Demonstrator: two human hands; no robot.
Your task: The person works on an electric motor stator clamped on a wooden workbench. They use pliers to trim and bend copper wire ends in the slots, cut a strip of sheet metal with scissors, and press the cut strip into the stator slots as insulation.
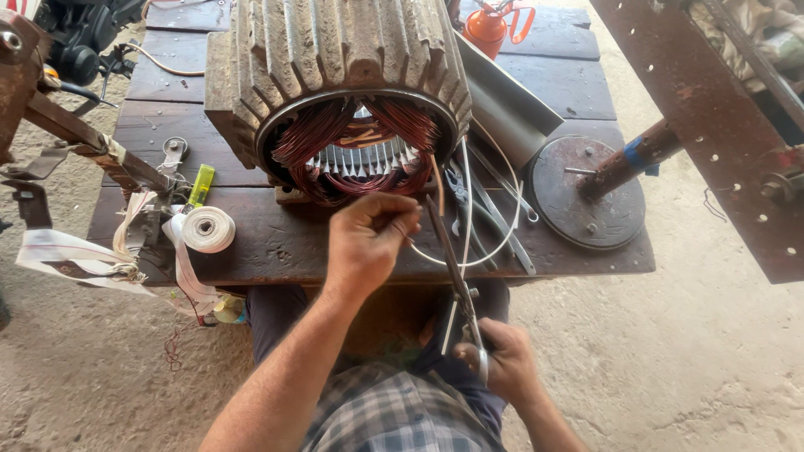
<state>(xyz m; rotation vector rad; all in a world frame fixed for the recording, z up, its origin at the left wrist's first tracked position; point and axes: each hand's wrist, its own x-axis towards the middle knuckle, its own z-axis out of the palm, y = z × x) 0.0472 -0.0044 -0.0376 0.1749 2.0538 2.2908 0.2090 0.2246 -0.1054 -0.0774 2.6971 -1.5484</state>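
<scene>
Setting: outdoor workshop seen from above; dark wooden plank bench (276,238) standing on sandy concrete ground; the person sits at its near edge in a checked shirt
Right hand (494,360): nearest the camera, low by the lap; fingers curled tight round the handles of long steel scissors (452,259), whose blades point up toward the motor; how far the blades are parted cannot be told
Left hand (364,238): raised over the bench edge; fingertips pinched together on a thin strand just beside the scissor blades; the strand itself is too fine to identify
Motor: large ribbed grey stator housing (339,59) lying on the bench with its open end facing the person; glossy copper windings (356,146) loop round inside, with pale slot liners between
Risk: judging by the closeness, the blade tips could nick winding enamel or the pinching fingers if the cut slips
Bench left: roll of white cloth tape (207,228); yellow-green lighter (201,184)
Bench right: pliers and white cord; rusty round disc (586,192)
Far: orange oil can (487,25); no labels legible
</scene>
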